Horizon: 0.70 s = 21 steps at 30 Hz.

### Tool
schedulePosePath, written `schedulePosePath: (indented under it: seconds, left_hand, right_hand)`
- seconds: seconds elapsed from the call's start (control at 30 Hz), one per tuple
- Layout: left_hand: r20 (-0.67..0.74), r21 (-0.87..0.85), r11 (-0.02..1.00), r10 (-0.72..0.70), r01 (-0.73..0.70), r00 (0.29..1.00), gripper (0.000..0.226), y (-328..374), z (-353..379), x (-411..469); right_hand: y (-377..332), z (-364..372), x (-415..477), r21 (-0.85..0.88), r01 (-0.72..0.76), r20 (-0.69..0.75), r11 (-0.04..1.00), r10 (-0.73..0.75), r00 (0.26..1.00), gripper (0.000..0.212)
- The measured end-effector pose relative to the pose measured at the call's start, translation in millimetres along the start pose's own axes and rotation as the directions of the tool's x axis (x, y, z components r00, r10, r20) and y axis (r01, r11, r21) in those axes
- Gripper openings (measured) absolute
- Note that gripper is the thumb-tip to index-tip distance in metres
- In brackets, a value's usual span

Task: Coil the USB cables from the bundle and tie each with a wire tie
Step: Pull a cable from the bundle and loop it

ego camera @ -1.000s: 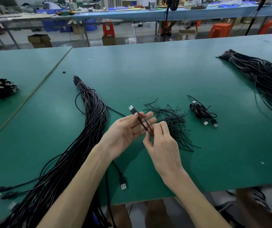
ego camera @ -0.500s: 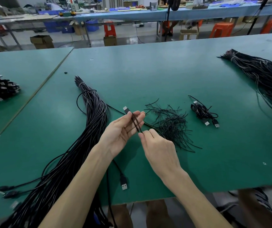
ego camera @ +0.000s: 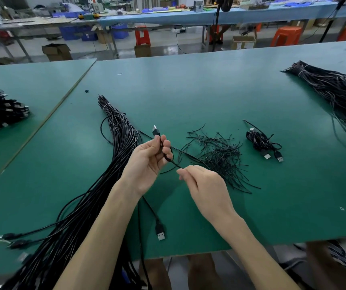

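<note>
Over green table [ego camera: 188,91], left hand [ego camera: 147,162] grips upright USB cable [ego camera: 156,130], plug upward; right hand [ego camera: 205,185] pinches its strand.

Single head-worn wide-angle view, looking forward and down across the green table [ego camera: 209,97] from its near edge; hands close below, distant workbenches [ego camera: 168,16] beyond the table's far edge.

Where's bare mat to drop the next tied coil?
Free: far middle of the table, between the left bundle and right bundle; also the near-right strip between the finished coil and the table edge. Crowded: around the left hand and right hand holding the cable, wire-tie pile, loose plug.
</note>
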<state>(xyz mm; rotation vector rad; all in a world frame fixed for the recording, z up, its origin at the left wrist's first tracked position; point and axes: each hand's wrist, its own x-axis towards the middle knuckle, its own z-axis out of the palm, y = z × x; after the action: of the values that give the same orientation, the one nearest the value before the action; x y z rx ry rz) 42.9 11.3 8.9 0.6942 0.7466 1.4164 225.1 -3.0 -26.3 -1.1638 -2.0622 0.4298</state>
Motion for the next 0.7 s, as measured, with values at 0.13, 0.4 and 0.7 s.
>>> schedulePosePath:
  seconds: [0.13,0.4,0.7]
  left_hand:
    - [0.209,0.144,0.989,0.009,-0.04,0.978,0.03,2.8,1.3,-3.6]
    - [0.265,0.63,0.769,-0.076,-0.113,0.961,0.025,-14.3,6.7,-4.8]
    - [0.414,0.346,0.934,-0.068,-0.088,0.908,0.026,-1.3,4.7,-8.3]
  right_hand:
    - [5.8,-6.3,2.4,0.21,-0.09,-0.032,0.974,0.099,0.995,0.043]
    - [12.4,-3.7,2.7,0.328,-0.166,-0.03,0.93,0.186,0.982,0.035]
    - [10.5,-11.1,2.7,0.481,-0.172,-0.121,0.86,0.259,0.958,0.039]
